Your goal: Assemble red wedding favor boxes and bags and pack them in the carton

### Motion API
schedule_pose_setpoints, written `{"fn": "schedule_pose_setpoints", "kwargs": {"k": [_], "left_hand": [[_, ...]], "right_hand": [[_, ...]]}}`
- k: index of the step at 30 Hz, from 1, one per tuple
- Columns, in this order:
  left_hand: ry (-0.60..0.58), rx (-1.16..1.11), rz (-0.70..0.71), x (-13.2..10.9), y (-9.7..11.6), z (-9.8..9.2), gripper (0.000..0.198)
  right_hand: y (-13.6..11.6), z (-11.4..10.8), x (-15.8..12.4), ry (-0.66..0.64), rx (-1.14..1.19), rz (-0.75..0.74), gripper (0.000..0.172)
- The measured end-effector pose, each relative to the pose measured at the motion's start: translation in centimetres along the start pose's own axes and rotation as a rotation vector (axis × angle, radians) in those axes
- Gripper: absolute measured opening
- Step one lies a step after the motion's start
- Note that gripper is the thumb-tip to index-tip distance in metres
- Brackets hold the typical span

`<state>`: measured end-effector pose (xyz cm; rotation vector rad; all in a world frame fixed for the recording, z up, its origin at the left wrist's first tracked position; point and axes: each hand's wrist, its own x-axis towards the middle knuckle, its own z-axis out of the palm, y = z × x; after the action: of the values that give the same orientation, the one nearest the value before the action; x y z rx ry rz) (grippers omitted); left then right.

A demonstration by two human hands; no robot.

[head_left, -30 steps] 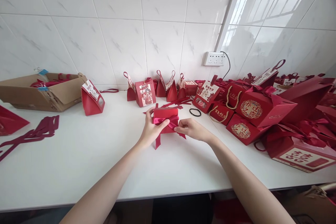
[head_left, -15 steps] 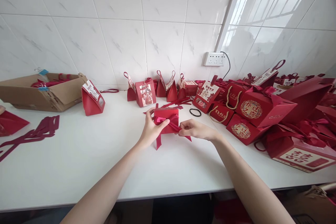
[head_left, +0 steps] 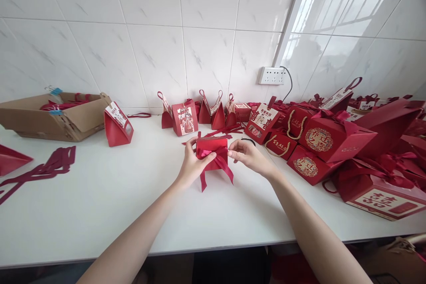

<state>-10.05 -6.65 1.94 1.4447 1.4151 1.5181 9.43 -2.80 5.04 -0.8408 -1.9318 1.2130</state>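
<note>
A small red gift box [head_left: 212,147] with a red satin ribbon [head_left: 222,165] tied across its front sits on the white table [head_left: 100,195], in the middle. My left hand [head_left: 194,163] is closed on the box's left side, thumb pressed on the ribbon knot. At the box's upper right corner, my right hand [head_left: 249,157] pinches the box edge with its fingertips. Two ribbon tails hang loose below the box onto the table.
A cardboard box [head_left: 49,115] stands at the back left, with flat red cutouts [head_left: 43,169] in front of it. Several small red boxes [head_left: 185,117] line the wall. Larger red gift boxes [head_left: 328,140] crowd the right side. A black hair band [head_left: 248,141] lies behind my right hand.
My right hand let go of the ribbon tail and rose to the box's upper right corner. The ribbon tail now hangs loose. My left hand stayed put.
</note>
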Motion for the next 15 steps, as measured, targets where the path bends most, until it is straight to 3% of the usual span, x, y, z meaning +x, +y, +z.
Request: {"fn": "schedule_pose_setpoints", "kwargs": {"k": [6, 11, 15], "left_hand": [[-0.027, -0.024, -0.016, -0.2, 0.0, 0.1, 0.063], [0.109, -0.050, 0.075, 0.0, -0.5, 0.1, 0.046], [0.161, 0.090, 0.176, 0.0, -0.4, -0.2, 0.029]], "right_hand": [[0.2, 2.0, 0.4, 0.194, -0.017, -0.037, 0.032], [0.0, 2.0, 0.2, 0.197, 0.037, -0.005, 0.030], [0.1, 2.0, 0.2, 0.191, 0.063, 0.003, 0.031]]}}
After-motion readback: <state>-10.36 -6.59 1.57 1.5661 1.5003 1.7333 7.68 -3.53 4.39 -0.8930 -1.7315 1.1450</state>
